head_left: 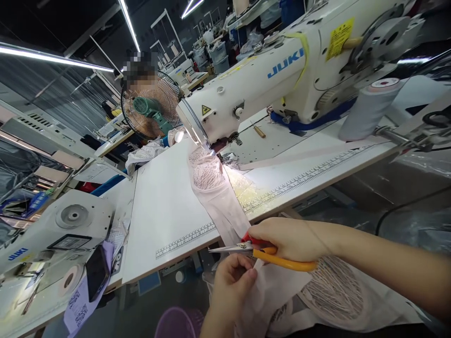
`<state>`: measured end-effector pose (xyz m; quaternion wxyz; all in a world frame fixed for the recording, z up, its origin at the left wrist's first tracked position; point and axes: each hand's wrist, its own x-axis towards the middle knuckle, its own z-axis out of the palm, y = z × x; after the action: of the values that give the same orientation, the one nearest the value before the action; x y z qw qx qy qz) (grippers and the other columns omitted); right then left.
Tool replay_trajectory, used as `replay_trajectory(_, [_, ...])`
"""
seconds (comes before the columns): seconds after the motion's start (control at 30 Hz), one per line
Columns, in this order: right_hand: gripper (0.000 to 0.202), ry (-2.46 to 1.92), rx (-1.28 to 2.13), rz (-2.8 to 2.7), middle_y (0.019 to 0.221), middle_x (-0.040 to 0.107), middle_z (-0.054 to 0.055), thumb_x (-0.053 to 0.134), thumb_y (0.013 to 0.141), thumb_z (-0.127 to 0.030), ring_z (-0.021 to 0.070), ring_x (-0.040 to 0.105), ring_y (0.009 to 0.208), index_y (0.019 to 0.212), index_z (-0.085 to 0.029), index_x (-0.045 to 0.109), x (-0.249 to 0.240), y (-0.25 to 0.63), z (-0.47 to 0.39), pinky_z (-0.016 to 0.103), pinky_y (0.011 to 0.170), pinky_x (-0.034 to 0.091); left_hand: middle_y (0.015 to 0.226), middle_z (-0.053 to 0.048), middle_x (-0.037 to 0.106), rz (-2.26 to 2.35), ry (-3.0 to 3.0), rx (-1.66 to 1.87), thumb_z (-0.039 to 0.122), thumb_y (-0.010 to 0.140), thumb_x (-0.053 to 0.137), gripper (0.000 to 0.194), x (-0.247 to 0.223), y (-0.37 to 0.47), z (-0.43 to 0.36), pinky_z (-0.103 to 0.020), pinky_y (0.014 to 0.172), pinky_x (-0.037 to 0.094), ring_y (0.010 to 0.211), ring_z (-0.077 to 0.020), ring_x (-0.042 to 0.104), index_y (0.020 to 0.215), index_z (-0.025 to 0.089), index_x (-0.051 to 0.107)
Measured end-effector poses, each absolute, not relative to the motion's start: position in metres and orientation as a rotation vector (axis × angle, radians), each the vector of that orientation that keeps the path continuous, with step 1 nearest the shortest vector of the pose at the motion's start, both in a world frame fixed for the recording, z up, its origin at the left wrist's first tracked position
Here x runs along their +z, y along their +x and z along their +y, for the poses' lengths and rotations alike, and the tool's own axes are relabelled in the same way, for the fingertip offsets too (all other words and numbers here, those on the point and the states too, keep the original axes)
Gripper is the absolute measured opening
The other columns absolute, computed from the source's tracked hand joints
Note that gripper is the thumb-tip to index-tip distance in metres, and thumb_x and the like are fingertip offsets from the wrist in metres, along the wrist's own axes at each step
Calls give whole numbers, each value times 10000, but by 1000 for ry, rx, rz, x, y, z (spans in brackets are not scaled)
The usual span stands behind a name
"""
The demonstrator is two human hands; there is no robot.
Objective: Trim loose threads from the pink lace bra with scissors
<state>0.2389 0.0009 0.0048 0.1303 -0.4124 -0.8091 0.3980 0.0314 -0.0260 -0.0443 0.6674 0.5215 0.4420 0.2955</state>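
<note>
The right hand (287, 238) grips orange-handled steel scissors (260, 253), blades parted just above the left hand (230, 281), which pinches the pale pink lace garment (214, 188). Beyond both hands the garment trails up the white worktop (162, 211) to the white sewing machine (268, 70); seemingly uncut yet.

A white tabletop (165, 206) with a printed ruler along its near edge carries a white Juki sewing machine (268, 75). Pale lace fabric (211, 180) lies under the needle and trails over the near edge. Beside the machine's base lies a small wooden-handled tool (259, 131), perhaps an awl. A grey thread cone (369, 108) rests at the right.
</note>
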Motion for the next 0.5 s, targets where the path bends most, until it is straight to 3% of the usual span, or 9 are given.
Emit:
replay_trajectory(0.13, [168,-1168,1134,-2389,633,479,-33,567,714,-190,151,441,552,647,-225,417,6,234,4,249,487,290,627,16,468,1000,1094,666,502,615,798,458,-51,26,-26,-208,491,225,531,-77,331,650,148,509])
replay_trajectory(0.5, [223,-1111,1117,-2399,616,444,-47,576,718,-178,134,411,526,622,-232,382,7,229,6,247,481,279,657,-9,521,963,1064,683,453,568,837,428,-55,21,-24,-215,541,286,605,-109,420,642,138,558])
